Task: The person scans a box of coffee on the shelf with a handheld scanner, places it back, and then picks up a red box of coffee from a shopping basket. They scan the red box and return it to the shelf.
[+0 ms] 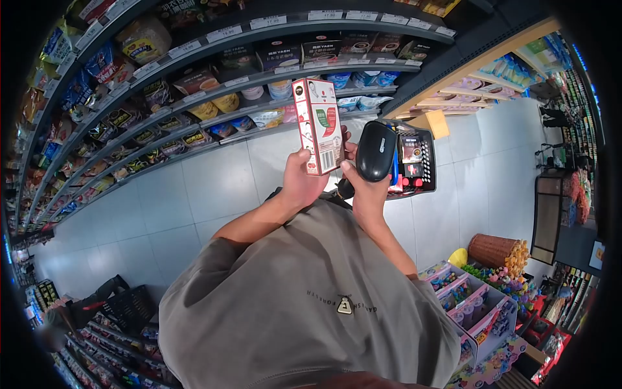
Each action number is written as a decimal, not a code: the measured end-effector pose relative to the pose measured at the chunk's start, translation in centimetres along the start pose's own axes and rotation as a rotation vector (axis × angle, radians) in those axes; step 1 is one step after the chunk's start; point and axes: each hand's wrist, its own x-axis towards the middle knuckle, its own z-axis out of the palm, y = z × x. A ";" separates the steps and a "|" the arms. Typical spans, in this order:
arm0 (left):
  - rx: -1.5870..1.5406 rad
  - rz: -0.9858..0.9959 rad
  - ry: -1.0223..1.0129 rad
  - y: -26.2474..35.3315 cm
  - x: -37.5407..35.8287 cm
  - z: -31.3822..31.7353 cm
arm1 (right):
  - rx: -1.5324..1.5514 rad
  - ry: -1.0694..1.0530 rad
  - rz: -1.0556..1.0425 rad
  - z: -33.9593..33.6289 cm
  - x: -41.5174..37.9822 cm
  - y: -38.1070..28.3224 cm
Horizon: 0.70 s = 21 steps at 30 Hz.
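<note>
My left hand [304,178] is closed around the lower part of a white and red carton [317,123]. The carton stands nearly upright, its printed side and a barcode near the bottom turned toward me. In my right hand [368,188] is a black handheld barcode scanner [377,150], its rounded head up beside the carton and its handle partly hidden by my fingers. Some right-hand fingers lie close to the carton's right edge. Just behind the scanner, a black shopping basket [432,155] on the floor holds several packaged goods.
Curved-looking shelves [246,81] of packets, tubs and boxes with price tags run along the front and left. Tiled floor [214,175] lies below. At the right stand a toy display [476,308] and a wicker basket [492,249]. Another black basket [129,308] is at lower left.
</note>
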 end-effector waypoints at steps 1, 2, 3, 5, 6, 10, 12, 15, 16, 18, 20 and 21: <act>0.000 -0.005 0.004 -0.1 -0.3 0.1 | -0.017 0.006 0.022 0.0 0.0 0.1; -0.014 -0.001 0.054 -0.2 -0.6 0.4 | -0.015 0.009 0.023 -0.1 -0.2 0.3; -0.027 0.004 0.104 -0.3 -0.7 0.6 | -0.050 0.005 0.034 -0.1 -0.2 0.5; -0.040 0.018 0.070 -0.4 -0.6 0.2 | -0.086 0.003 0.050 -0.1 -0.2 0.8; -0.052 0.036 0.038 -0.5 -0.7 0.0 | -0.066 0.023 0.029 -0.1 -0.2 0.9; -0.169 0.023 0.054 -1.2 -0.7 -0.6 | -0.046 0.040 0.082 -0.2 -0.3 0.3; -0.182 0.028 0.064 -1.5 -0.5 -1.1 | -0.068 0.035 0.061 -0.2 0.1 0.3; -0.202 0.022 0.086 -1.6 -0.4 -1.7 | -0.074 0.028 0.051 -0.4 0.6 0.4; -0.209 0.019 0.095 -1.6 -0.3 -1.8 | -0.061 0.020 0.058 -0.4 0.7 0.3; -0.100 0.022 0.144 -1.4 -0.4 -1.4 | -0.059 0.029 0.033 -0.2 0.7 0.2; 0.007 0.023 0.193 -1.2 -0.3 -1.3 | -0.058 0.041 0.009 0.0 0.7 0.3; 0.044 0.048 0.206 -1.3 -0.2 -1.4 | -0.024 0.059 -0.009 0.0 0.7 0.5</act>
